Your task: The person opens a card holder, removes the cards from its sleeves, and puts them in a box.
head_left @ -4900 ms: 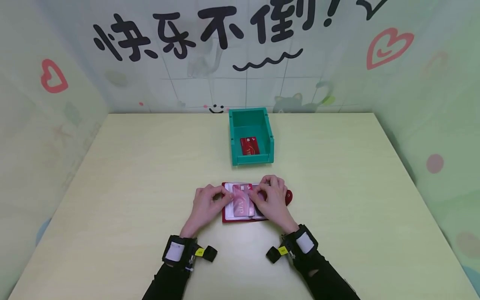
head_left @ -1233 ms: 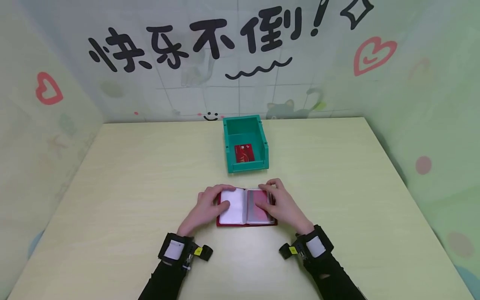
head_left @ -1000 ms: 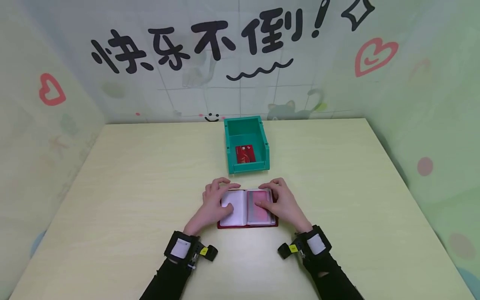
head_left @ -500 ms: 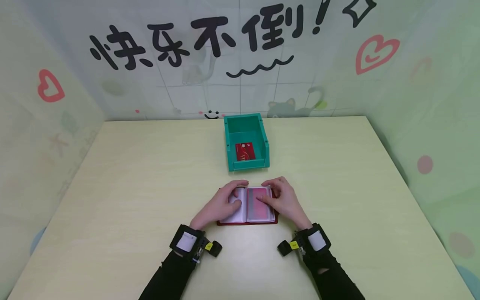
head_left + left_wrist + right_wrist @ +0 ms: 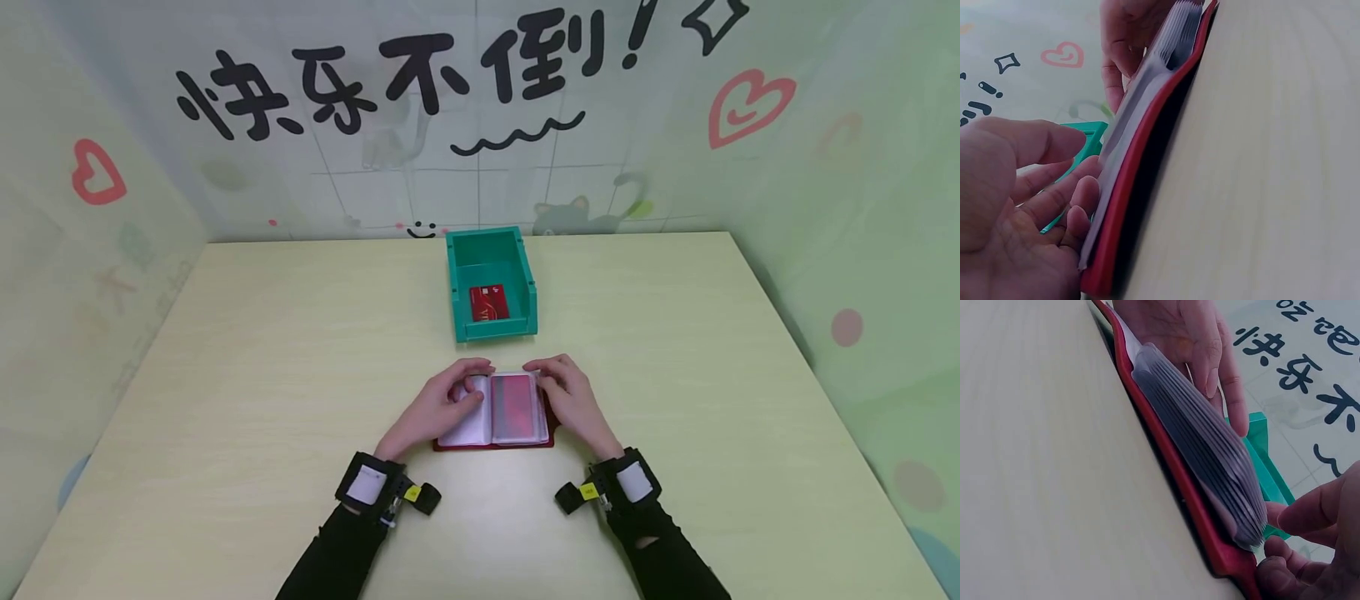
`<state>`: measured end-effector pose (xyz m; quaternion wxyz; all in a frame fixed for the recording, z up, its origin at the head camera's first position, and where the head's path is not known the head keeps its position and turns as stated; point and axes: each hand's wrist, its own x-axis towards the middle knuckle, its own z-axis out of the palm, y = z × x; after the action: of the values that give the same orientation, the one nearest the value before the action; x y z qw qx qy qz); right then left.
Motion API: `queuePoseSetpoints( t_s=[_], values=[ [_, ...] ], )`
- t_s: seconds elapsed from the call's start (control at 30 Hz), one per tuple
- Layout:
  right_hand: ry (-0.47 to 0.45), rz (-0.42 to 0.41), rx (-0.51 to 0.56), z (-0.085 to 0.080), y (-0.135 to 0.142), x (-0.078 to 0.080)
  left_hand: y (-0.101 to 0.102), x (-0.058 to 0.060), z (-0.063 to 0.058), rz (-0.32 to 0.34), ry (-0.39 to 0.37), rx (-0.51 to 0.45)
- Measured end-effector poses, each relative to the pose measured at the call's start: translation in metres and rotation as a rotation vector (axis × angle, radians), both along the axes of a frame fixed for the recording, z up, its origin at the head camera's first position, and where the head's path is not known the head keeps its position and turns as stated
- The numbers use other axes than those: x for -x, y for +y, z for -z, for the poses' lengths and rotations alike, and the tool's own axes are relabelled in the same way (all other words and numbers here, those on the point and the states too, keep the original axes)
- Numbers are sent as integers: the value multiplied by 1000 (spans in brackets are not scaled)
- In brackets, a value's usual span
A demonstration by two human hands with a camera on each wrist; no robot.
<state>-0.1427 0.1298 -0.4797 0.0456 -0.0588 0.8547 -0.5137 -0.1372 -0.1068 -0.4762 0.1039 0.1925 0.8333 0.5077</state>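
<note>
A card holder [image 5: 517, 408] with a red cover [image 5: 1166, 450] and clear sleeves lies spread on the table. Its left page looks white; a pink-red card shows through the right sleeve. My left hand [image 5: 442, 402] rests over the left page, with loosely bent fingers [image 5: 1085, 194] touching the page edge and the thumb held apart from them. At the right edge, my right hand [image 5: 577, 404] has bent fingers round the sleeve stack [image 5: 1204, 437], thumb and fingertips right at its corner in the right wrist view.
Behind the card holder stands a teal bin [image 5: 493, 329], with a red card [image 5: 489, 302] lying inside. The pale table [image 5: 300, 333] reaches back to a printed wall [image 5: 480, 192], and patterned side walls flank it.
The loose card over the pages 4.9 seconds ago no longer shows on top. My left hand has shifted inward over the left page; my right thumb has drawn back from the right sleeve to its edge.
</note>
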Motion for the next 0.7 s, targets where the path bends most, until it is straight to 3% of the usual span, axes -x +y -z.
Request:
queuePoseSetpoints(
  t_s=[0.43, 0.7],
  values=[
    [-2, -85, -17, -1, 5, 2, 0, 1, 1, -13, -28, -23],
    [-13, -72, -12, -3, 5, 2, -1, 1, 0, -9, -27, -37]
  ],
)
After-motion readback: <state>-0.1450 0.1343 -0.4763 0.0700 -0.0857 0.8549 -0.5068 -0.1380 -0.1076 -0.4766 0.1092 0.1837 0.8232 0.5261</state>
